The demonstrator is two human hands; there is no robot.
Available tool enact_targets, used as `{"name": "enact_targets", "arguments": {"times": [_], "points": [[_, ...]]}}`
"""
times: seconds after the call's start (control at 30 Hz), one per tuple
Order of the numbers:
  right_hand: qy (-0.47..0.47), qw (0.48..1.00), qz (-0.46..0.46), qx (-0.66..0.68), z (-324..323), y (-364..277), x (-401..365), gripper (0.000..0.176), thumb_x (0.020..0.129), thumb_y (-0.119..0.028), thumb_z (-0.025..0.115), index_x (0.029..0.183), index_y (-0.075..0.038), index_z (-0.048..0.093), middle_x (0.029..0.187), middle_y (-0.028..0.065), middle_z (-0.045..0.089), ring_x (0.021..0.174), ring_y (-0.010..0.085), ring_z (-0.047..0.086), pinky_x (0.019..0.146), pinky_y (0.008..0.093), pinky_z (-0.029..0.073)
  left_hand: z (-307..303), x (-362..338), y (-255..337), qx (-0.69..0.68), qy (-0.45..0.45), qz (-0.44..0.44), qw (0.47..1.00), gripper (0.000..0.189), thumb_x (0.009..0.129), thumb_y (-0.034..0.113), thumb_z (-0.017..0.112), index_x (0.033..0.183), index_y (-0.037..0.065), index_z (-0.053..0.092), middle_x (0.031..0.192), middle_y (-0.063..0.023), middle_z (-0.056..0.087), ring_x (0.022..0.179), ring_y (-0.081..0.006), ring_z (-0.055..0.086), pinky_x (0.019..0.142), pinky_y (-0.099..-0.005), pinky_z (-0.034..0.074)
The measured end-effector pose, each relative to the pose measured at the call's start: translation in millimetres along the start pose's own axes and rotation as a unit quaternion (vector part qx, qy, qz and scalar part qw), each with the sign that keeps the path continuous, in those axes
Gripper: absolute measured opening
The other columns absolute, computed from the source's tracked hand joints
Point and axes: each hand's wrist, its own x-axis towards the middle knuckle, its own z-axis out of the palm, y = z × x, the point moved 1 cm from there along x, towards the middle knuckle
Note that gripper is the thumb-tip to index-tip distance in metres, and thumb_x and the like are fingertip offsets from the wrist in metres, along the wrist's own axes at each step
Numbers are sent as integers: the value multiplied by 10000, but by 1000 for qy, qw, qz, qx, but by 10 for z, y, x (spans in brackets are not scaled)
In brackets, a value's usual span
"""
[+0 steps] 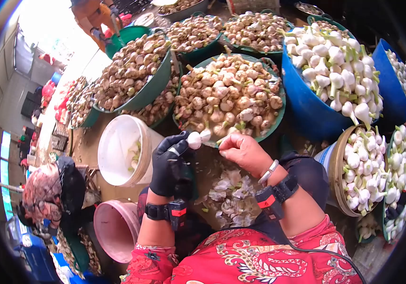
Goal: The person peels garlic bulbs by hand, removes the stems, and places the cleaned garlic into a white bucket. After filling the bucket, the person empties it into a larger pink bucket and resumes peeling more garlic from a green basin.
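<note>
By the near rim of a round green basin (pixel 282 104) of brownish garlic (pixel 231 90), the black-gloved left hand (pixel 167 163) clamps one smooth white garlic bulb (pixel 194 140); a slack fingertip pinch could drop it. Whether the bare right hand (pixel 248 154) grips anything, one cannot tell. At left: one white plastic bucket (pixel 117 150), one pink plastic bucket (pixel 115 227)

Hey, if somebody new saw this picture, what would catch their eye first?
Probably the heaped white garlic bulbs in the big blue tub at upper right. Next, the green tub of browner garlic straight ahead; in front of it, the black-gloved left hand holds a white garlic bulb near the bare right hand.
</note>
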Motion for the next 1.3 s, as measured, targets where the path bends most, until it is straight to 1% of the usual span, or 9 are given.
{"name": "enact_targets", "arguments": {"times": [0.23,0.3,0.37,0.47,0.57,0.77,0.83,0.97,1.3], "points": [[26,991,3,135,202,46,79,196,939,-131,430,772,-68,511,654,16,547,566,122,580,535,258,488,-78,-239,63,-32,-26,-21,999,191,894,75,558,1040,-15,641,913,-60,654,794,-135,618,724,-279,511],[89,980,7,178,91,1,113,226,954,-197,478,765,-76,506,640,16,551,551,117,574,532,250,488,-405,-253,340,371,-13,270,889,178,905,63,543,1012,-40,640,902,-64,652,766,-131,620,705,-279,515],[20,996,-10,83,-27,7,99,226,952,-225,505,791,-67,524,635,21,563,557,112,576,532,244,481,-1249,-328,587,462,51,356,810,174,914,48,529,1005,-58,633,891,-76,654,749,-126,625,693,-274,524],[-70,991,109,-33,-38,195,18,149,846,-47,474,815,-19,617,675,70,617,606,155,607,557,281,485,-2010,-914,994,283,284,216,890,207,866,146,623,1005,-4,656,843,-68,651,763,-120,624,653,-275,527],[-97,928,36,-358,-78,415,-42,158,761,-93,545,789,-14,679,756,186,659,650,303,634,630,390,495,-3253,-1483,813,813,220,121,526,217,771,17,617,982,6,667,839,-45,649,751,-136,604,679,-274,504],[-11,955,218,-201,-191,81,8,106,716,-103,626,770,-26,675,620,133,639,540,255,620,559,365,497,-2049,-875,795,422,170,90,886,240,828,65,608,1046,-27,650,944,-74,663,875,-133,598,770,-279,482],[-32,971,189,-144,-213,120,-13,118,700,-74,635,797,-21,676,607,98,637,583,185,626,568,331,504,-1442,-321,699,589,1,237,772,241,813,80,613,1024,-30,649,936,-142,657,879,-245,623,794,-319,474],[-86,869,112,-474,-201,229,-74,163,659,-201,630,719,-58,680,702,161,643,679,313,642,660,405,514,-399,643,-170,499,-156,104,846,247,799,105,649,1029,17,667,906,-152,662,806,-279,641,754,-361,501],[103,982,115,-112,-368,379,180,339,720,-88,674,1056,-57,640,826,58,635,746,98,592,695,270,492,39,1737,-2187,659,-227,-31,716,409,762,258,639,1133,88,641,1040,-195,652,980,-325,630,865,-419,484]]}}
